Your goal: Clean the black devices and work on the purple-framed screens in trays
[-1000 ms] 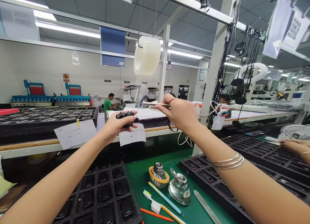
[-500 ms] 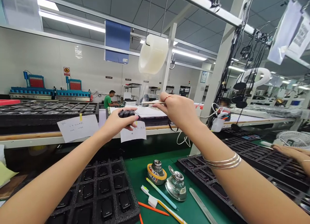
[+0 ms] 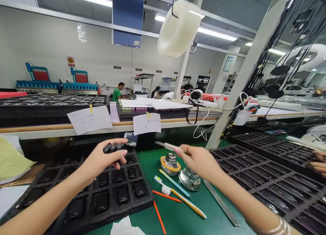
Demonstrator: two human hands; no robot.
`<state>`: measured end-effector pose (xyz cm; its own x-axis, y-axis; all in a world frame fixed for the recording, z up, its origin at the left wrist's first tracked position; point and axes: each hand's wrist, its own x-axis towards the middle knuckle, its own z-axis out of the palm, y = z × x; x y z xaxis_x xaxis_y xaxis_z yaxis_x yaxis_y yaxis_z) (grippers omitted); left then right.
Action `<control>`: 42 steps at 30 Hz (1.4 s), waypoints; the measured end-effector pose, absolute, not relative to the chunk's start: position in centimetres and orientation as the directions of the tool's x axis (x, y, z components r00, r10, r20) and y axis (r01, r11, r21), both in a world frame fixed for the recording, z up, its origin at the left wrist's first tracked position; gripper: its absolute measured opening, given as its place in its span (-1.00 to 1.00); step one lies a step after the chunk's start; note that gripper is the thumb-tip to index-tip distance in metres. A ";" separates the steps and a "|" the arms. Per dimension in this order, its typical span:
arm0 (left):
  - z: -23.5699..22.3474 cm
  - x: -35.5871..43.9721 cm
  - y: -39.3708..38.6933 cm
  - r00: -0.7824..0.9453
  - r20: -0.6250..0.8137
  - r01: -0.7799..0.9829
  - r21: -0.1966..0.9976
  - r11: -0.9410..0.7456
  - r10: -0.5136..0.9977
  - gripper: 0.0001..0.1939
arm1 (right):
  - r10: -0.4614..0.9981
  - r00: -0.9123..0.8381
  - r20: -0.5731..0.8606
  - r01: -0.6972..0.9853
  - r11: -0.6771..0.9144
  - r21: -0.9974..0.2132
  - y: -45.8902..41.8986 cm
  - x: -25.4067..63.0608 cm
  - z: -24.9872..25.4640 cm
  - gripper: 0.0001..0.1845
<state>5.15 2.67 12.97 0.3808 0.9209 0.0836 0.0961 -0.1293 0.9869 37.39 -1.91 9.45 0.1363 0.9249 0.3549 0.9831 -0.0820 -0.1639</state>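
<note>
My left hand (image 3: 108, 155) is closed around a black ribbed piece (image 3: 113, 148), above the front-left foam tray (image 3: 150, 194). A small clear, shiny film (image 3: 131, 138) shows just past its fingertips; I cannot tell whether the hand holds it. My right hand (image 3: 197, 158) pinches a slim pale stick-like tool (image 3: 168, 146), its thin grey tip pointing left toward the left hand, with a gap between. Below the right hand stands a glass dispenser bottle (image 3: 189, 180), partly hidden by it. Beside that, another metal-topped bottle (image 3: 171, 160) sits inside a yellow tape roll (image 3: 163, 165).
Black devices fill the left tray; another black tray (image 3: 257, 170) lies right. On the green mat are a toothbrush (image 3: 187, 201), blue pen (image 3: 175, 184), orange sticks (image 3: 166, 196), metal strip (image 3: 221, 202) and tissue (image 3: 126, 226). A tape roll (image 3: 178, 28) hangs above. Another person's hand (image 3: 318, 163) is far right.
The view has tilted down. Both hands now appear lower, below the shelf edge, and farther apart. The tool tip has moved away from the black piece, and the tissue has come into view.
</note>
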 end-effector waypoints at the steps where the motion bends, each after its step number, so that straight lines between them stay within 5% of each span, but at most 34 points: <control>1: 12.0 4.7 2.1 0.376 0.021 0.136 0.988 -0.078 0.926 -0.35 | 0.945 0.108 0.308 0.987 -0.064 -0.149 -2.5 36.9 7.5 -0.62; 8: 7.7 2.1 -1.4 0.404 -0.214 0.177 0.972 0.154 0.889 -0.40 | 0.986 0.024 0.163 0.995 -0.008 -0.099 -4.5 35.7 -0.9 -0.48; 14: 6.1 0.5 -2.4 0.618 -0.200 0.060 0.976 0.208 0.761 -0.39 | 0.952 -0.056 0.300 0.985 0.101 -0.137 -3.6 32.3 1.4 -0.58; 16: 5.6 0.1 -2.4 0.687 -0.163 0.034 0.981 0.193 0.708 -0.45 | 0.935 -0.132 0.331 0.950 0.215 -0.229 -3.6 29.5 3.5 -0.63; 18: 5.4 -0.3 -2.5 0.719 -0.130 0.016 0.985 0.170 0.683 -0.53 | 0.928 -0.207 0.309 0.777 0.348 -0.525 -3.7 26.6 5.6 -0.63; 20: 5.5 -0.9 -2.8 0.717 -0.125 0.024 0.988 0.155 0.686 -0.57 | 0.919 -0.317 0.236 0.609 0.388 -0.692 -3.5 24.1 7.3 -0.55; 24: 6.0 -2.1 -3.1 0.673 -0.167 0.076 0.985 0.157 0.721 -0.56 | 0.844 -0.523 0.119 0.439 0.387 -0.811 -1.8 21.6 8.8 -0.77; 26: 6.1 -2.4 -2.9 0.631 -0.154 0.032 0.984 0.173 0.760 -0.56 | 0.847 -0.499 0.182 0.424 0.421 -0.802 -0.8 21.3 8.9 -0.94; 32: 5.8 -1.4 -1.9 0.402 -0.168 -0.274 0.916 0.294 0.900 -0.60 | 0.720 -0.048 0.693 0.521 0.610 -0.597 -0.2 20.7 8.3 -0.90; 36: 4.8 -0.6 -2.0 0.454 -0.253 -0.410 0.792 0.452 0.855 -0.46 | 0.794 -0.040 0.606 0.288 0.590 -0.754 -1.4 19.7 8.0 -0.93; 42: 3.5 0.1 -2.3 0.622 -0.218 -0.538 0.578 0.613 0.752 -0.46 | 0.914 -0.115 0.389 -0.077 0.382 -0.921 -3.0 17.9 6.5 -0.69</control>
<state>0.09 -2.35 3.49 0.6220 0.7520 -0.2185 -0.5385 0.6133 0.5779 17.85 -3.03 6.54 -0.1147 0.9141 0.3888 -0.0772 0.3821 -0.9209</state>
